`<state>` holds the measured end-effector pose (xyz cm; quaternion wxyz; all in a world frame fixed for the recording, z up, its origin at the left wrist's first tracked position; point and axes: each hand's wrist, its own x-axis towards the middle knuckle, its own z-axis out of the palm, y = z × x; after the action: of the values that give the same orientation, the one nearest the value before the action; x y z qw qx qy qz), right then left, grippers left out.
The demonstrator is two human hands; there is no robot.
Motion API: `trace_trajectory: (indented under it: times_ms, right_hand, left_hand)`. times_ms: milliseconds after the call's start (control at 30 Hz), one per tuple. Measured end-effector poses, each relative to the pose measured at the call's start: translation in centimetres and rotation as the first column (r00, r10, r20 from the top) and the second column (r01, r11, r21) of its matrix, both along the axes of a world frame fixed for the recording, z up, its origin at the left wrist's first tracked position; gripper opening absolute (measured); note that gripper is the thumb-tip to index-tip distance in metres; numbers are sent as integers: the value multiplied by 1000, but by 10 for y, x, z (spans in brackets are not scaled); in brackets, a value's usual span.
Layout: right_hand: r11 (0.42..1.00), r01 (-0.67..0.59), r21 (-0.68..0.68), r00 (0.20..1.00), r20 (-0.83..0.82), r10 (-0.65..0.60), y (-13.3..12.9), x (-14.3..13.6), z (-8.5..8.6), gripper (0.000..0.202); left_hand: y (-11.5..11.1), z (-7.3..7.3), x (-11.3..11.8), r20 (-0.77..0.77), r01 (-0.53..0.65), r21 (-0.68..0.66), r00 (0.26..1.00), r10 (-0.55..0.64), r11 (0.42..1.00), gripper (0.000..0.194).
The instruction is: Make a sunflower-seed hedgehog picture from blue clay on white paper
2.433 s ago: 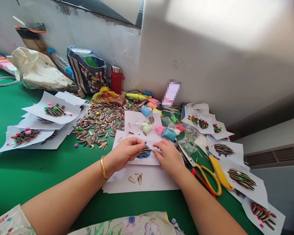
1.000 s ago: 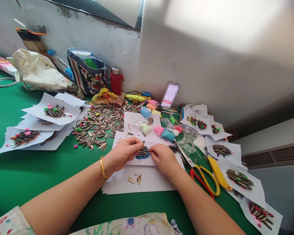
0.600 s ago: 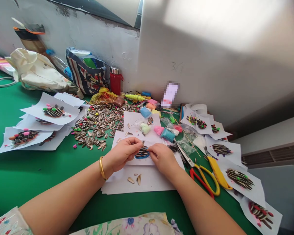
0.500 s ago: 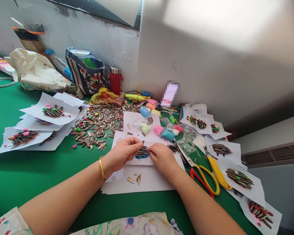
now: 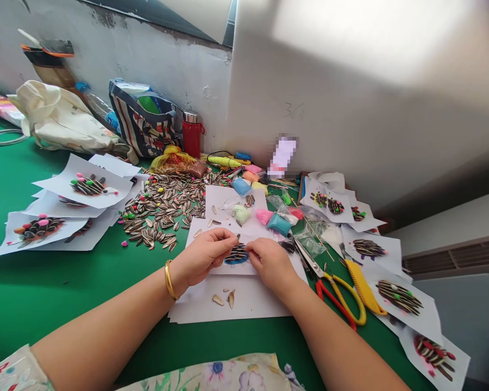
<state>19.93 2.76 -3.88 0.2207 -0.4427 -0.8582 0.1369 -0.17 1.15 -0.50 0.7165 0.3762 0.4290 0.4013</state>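
Head view: the left hand (image 5: 206,252) pinches a dark seed (image 5: 238,238) over a blue clay oval covered in seeds (image 5: 236,254), centre on white paper (image 5: 244,309). Right hand (image 5: 271,263) closes its fingertips at the oval's right edge; whether they hold anything is unclear.

The smooth green counter (image 5: 118,323) carries a spread heap of striped brown-and-white sunflower seeds (image 5: 167,201) at its middle, crumpled cream cloth bag (image 5: 65,117) far left, an upright red bottle with a silver lid (image 5: 192,138) on the far side, white paper sheets (image 5: 264,304) near the centre, and yellow-and-red-handled metal scissors (image 5: 344,298) to their right
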Motion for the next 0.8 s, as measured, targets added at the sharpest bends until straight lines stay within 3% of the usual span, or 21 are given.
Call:
trace_trajectory:
  times_ms: [467, 600, 800]
  right_hand:
    - [1000, -7, 11, 1000, -4, 7, 0, -1, 3, 14]
    - [999, 46, -11, 999, -15, -46, -2, 2, 7, 17]
    - [998, 58, 27, 989, -137, -53, -4, 6, 8, 22]
  left_hand:
    - [0, -1, 0, -5, 10, -15, 1000, -10, 1000, 29]
    - [0, -1, 0, -11, 13, -19, 1000, -13, 1000, 30]
    - [-1, -2, 0, -9, 30, -7, 1000, -30, 1000, 30]
